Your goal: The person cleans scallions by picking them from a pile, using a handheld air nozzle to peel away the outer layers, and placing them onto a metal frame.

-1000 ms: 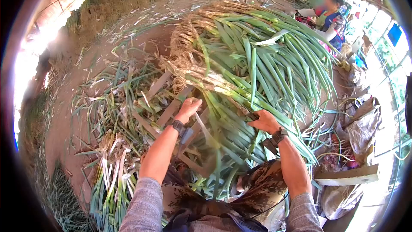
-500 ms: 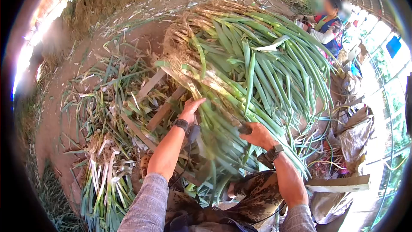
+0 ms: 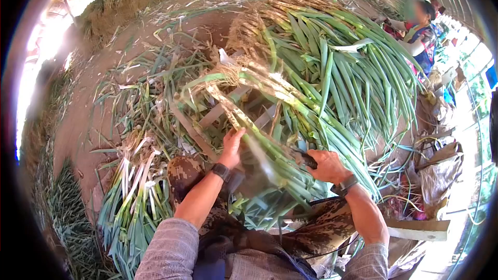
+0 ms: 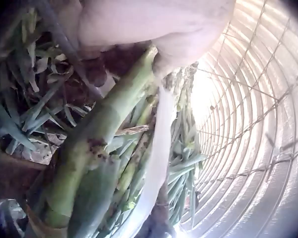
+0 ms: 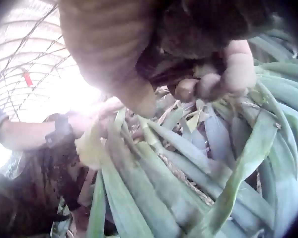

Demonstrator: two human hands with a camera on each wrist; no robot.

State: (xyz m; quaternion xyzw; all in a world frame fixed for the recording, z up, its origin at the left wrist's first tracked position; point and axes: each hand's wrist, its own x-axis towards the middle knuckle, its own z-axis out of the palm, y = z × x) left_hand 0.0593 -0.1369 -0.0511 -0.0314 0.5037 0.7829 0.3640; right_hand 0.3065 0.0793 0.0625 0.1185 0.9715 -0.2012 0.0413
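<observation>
A big heap of leeks (image 3: 337, 72) with muddy white stalks and long green leaves lies in front of me. One leek stalk (image 3: 244, 119) slants from the heap toward my lap. My left hand (image 3: 232, 146) grips it from the left; in the left wrist view the thick green stalk (image 4: 104, 134) runs down from under the hand (image 4: 154, 25). My right hand (image 3: 326, 166) is curled round a dark handle (image 3: 307, 159), likely a knife, pressed against the leaves. The right wrist view shows its fingers (image 5: 236, 69) curled over the leaves (image 5: 188, 168).
A wooden slat frame (image 3: 207, 119) lies under the stalks. Trimmed leeks (image 3: 129, 202) lie in a bundle at my left knee (image 3: 184, 173). Cut leaves litter the dirt floor (image 3: 83, 119). Another person (image 3: 421, 28) sits at the far right. A board (image 3: 420, 229) and bags lie at right.
The leek stalk has been drawn out of the heap toward me. Both hands have come lower and nearer my lap, staying on the stalk and the handle.
</observation>
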